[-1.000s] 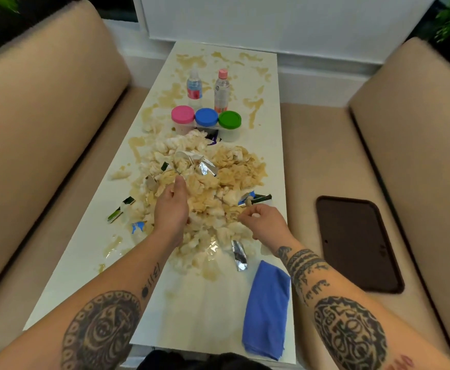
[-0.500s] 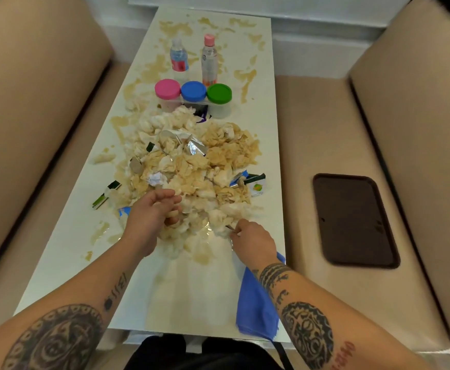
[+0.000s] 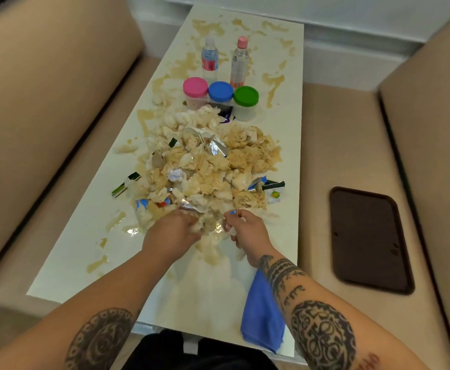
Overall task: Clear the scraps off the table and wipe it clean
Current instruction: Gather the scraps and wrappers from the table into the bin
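Observation:
A big heap of stained tissue scraps, mixed with foil bits and torn wrappers, covers the middle of the long white table. At the heap's near edge my left hand has its fingers curled into the scraps and grips a clump with a foil piece. Just to its right, my right hand pinches a small scrap from the heap. A blue cloth lies on the near right of the table, partly under my right forearm. Brown smears stain the tabletop.
Behind the heap stand three jars with pink, blue and green lids, and two small bottles. Beige benches flank the table. A dark brown tray lies on the right bench. Loose wrappers lie left of the heap.
Both hands have drawn back toward me, from the heap's middle to its near edge, dragging scraps along. They now sit closer together. The camera has tilted slightly.

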Available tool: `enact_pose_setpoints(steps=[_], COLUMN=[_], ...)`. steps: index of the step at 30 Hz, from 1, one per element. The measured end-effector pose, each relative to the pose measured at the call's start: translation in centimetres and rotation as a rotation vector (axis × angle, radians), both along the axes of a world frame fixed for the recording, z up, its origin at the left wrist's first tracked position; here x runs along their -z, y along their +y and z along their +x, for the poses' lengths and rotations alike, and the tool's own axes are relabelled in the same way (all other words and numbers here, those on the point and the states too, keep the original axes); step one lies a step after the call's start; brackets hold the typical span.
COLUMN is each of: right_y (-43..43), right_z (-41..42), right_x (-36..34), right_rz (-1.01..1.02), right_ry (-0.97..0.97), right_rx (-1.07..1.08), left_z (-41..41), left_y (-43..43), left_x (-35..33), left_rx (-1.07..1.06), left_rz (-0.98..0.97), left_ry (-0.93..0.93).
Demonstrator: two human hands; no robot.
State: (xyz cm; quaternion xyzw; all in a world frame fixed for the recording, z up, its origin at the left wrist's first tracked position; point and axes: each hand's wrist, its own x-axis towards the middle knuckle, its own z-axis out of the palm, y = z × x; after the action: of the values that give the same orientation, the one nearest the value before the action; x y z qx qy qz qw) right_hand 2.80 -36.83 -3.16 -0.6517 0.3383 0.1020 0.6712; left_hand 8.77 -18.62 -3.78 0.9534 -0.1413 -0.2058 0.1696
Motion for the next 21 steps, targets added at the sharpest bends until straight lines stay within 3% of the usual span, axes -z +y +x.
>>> enact_pose_setpoints(steps=[3, 8, 12, 16, 18, 21], right_y=[0.3, 1.5, 2.5, 3.0, 3.5, 5.1], right_z=[0.5, 1.7, 3.0, 3.7, 3.6, 3.3], right_x=[0.2, -1.4, -2.2, -1.8, -1.8, -1.9], right_rz=[0.03, 0.0, -0.076, -0.129, -0.129, -0.146], right_ry=[0.013, 0.007, 0.002, -0.02, -0.049, -0.075], right_rx=[0.011, 0.06, 0.106, 0.224, 0.305, 0.422], left_z=[0.0, 0.8, 1.4, 1.2, 1.2, 1.4], left_y=[-0.5, 0.6, 1.2, 0.8, 1.3, 2.9], left_x=[0.8, 0.9, 1.3, 2.6, 2.8, 1.7], left_rx=[0.028, 0.018, 0.077, 0.182, 0.175, 0.057], left_rz=[0.057, -0.012, 0.047, 0.143, 0.056, -0.261], left_ry=[-0.055, -0.09, -0.042, -0.15, -0.164, -0.07])
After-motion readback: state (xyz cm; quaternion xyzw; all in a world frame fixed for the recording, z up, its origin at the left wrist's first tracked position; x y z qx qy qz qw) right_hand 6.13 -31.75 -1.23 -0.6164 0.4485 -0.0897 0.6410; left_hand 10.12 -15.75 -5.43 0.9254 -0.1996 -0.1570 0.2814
